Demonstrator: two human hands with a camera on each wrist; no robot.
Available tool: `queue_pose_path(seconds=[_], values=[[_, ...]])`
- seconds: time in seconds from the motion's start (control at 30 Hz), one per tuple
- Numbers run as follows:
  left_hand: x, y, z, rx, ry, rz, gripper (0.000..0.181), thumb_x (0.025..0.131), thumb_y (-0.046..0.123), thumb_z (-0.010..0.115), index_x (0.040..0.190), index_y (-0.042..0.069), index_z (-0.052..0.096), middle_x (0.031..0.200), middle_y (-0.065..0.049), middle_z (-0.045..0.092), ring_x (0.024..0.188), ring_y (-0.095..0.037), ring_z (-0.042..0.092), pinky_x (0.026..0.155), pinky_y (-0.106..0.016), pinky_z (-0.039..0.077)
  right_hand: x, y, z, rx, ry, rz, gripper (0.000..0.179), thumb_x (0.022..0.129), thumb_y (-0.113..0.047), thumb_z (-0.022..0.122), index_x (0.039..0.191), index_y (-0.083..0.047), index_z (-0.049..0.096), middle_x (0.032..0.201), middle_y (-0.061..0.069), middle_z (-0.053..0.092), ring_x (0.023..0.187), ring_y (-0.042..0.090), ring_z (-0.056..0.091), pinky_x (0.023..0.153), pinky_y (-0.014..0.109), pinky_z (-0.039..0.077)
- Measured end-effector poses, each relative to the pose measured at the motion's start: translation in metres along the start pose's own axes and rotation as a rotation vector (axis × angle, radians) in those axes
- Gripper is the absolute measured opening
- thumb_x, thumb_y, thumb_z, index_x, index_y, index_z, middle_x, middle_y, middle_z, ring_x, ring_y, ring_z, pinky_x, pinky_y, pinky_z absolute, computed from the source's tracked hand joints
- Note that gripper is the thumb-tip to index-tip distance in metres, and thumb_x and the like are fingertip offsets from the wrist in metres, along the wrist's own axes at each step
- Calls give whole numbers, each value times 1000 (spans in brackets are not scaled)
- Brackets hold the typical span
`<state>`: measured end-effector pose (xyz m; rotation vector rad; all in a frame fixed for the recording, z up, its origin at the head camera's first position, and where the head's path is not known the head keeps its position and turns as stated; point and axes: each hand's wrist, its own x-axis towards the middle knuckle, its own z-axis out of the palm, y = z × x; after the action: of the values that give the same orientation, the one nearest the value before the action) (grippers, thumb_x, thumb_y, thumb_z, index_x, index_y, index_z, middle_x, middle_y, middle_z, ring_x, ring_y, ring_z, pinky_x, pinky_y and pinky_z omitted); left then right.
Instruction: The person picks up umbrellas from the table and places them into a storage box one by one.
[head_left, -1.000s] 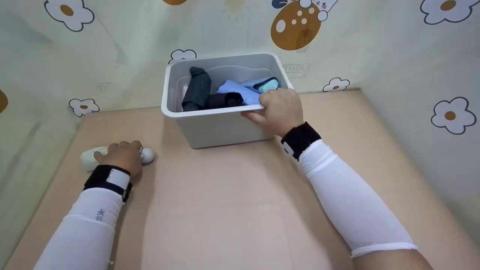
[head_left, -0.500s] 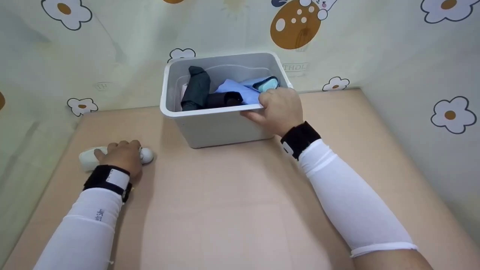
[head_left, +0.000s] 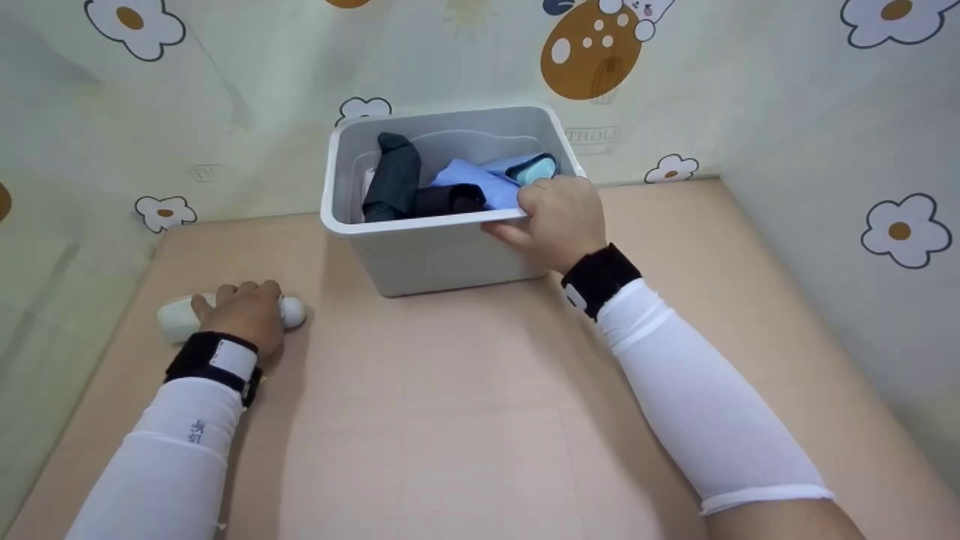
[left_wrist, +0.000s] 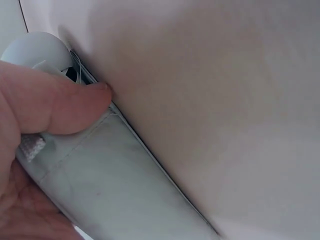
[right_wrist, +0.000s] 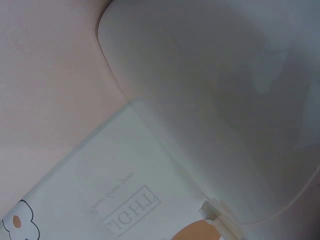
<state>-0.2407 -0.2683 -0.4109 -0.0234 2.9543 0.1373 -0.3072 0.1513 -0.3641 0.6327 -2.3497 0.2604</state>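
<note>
A pale grey-green folded umbrella (head_left: 177, 321) lies on the table at the left, its rounded white handle (head_left: 294, 312) pointing right. My left hand (head_left: 244, 319) grips it near the handle. In the left wrist view the thumb (left_wrist: 65, 107) presses on the stitched fabric (left_wrist: 120, 175), beside a small strap end (left_wrist: 33, 146). My right hand (head_left: 564, 221) holds the front right rim of a light grey plastic bin (head_left: 442, 259), thumb outside; its fingers are partly hidden over the rim. The right wrist view shows the bin's smooth outer wall (right_wrist: 200, 100).
Inside the bin lie a dark green rolled bundle (head_left: 394, 180), a black roll (head_left: 450, 200), blue folded fabric (head_left: 480, 180) and a light blue piece with dark edging (head_left: 536, 169). A patterned sheet (head_left: 247, 97) hangs behind the beige table (head_left: 450, 420) and along its sides.
Almost nothing differs. The left hand and wrist have shifted very slightly, still on the umbrella; the right hand and the bin stay in place.
</note>
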Motion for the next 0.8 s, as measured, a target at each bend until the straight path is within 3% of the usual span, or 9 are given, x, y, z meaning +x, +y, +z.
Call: queue_pose_path(seconds=[0.33,0.8], values=[[0,-2,2,-32,41,9,45,88,-6,62,132,-9,53,130,-39,55,132,-65,35,112,-88,7,1,0,1,5,-8,11,74,86,-77,67,57,-15,40,53,1,38,56,30,55,55,45,39],[1,-1,5,-25,51,15,45,86,-6,66,129,-9,54,128,-39,56,133,-66,35,113,-87,5,0,-1,0,11,-20,25,73,87,-76,67,57,-14,40,54,1,37,57,30,54,55,44,38]])
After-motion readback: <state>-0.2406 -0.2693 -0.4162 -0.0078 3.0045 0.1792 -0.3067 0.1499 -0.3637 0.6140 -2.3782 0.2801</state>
